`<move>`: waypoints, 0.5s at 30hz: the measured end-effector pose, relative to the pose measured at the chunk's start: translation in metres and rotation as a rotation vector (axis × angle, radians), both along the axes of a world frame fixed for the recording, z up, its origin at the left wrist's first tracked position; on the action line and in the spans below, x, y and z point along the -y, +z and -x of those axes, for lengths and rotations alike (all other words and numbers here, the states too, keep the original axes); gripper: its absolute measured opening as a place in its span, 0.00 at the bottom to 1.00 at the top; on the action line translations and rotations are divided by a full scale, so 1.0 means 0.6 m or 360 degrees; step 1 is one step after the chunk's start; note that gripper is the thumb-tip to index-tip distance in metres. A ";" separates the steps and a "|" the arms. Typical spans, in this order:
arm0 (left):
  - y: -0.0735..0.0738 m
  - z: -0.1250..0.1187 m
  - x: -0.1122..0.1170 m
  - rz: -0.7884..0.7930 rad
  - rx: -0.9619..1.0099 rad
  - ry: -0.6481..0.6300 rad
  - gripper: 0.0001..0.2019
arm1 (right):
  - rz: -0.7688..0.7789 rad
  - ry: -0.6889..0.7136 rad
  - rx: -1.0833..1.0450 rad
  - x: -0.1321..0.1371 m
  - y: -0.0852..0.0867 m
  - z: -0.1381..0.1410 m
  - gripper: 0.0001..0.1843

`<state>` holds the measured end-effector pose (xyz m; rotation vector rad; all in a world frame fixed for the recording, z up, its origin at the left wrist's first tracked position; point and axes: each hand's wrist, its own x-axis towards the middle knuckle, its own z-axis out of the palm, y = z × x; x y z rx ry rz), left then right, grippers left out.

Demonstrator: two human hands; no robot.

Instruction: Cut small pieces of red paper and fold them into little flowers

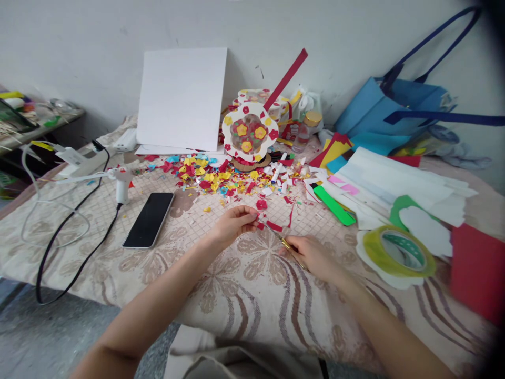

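My left hand is closed in a pinch on a small piece of red paper, mostly hidden by the fingertips. In my right hand is a pair of gold-handled scissors, its blades pointing at the red piece. Whether the blades touch the paper I cannot tell. Just beyond the fingers lie a red paper flower and a red paper strip. Behind them spreads a heap of red, yellow, blue and white paper scraps. A white flower-shaped craft piece with red and yellow blossoms stands at the back.
Left of my hands are a black phone and a white glue gun with a trailing black cord. To the right lie a green box cutter, a tape roll and paper sheets. A blue bag and white board stand behind.
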<state>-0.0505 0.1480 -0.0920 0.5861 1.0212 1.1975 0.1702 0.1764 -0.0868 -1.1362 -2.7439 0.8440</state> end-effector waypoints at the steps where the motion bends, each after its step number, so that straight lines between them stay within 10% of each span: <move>1: 0.000 0.000 0.000 -0.0001 -0.0001 0.0004 0.09 | -0.0021 -0.0001 0.0016 0.000 0.001 0.000 0.20; 15: -0.002 0.005 -0.004 -0.0102 -0.0024 0.0161 0.13 | -0.0281 -0.0111 0.0090 0.007 -0.003 0.006 0.21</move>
